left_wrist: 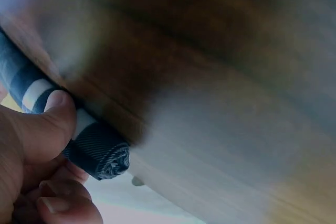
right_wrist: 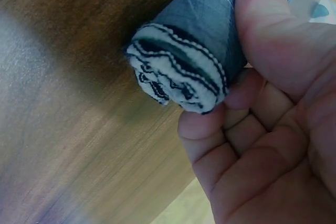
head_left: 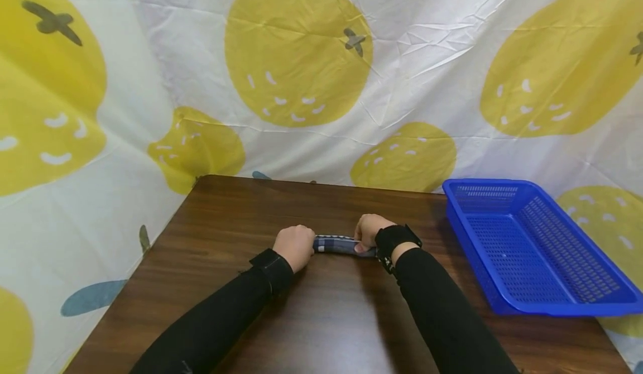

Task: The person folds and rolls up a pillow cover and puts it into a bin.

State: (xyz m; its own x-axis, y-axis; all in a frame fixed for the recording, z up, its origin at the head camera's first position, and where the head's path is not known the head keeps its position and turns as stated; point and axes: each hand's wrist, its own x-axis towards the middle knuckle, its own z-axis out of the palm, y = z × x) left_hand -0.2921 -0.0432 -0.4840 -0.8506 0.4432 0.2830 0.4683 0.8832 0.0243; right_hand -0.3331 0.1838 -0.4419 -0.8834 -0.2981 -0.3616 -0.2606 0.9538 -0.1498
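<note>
A blue and white checked cloth (head_left: 336, 245), rolled into a tight narrow tube, lies crosswise between both hands over the brown table. My left hand (head_left: 295, 245) grips its left end; in the left wrist view the thumb (left_wrist: 58, 124) presses on the roll, whose spiralled tip (left_wrist: 113, 161) pokes out past the fingers. At the other end, my right hand (head_left: 370, 231) pinches the roll between thumb and fingers. The right wrist view shows that end (right_wrist: 178, 72) with layered white folds and dark stitched edges, fingertips right beneath it.
On the table's right side stands a blue plastic basket (head_left: 512, 245) with perforated walls and nothing inside. The wood-grain table (head_left: 236, 206) meets a white curtain (head_left: 191, 44) with yellow fruit prints at its back and left edges. Both wrists wear black straps.
</note>
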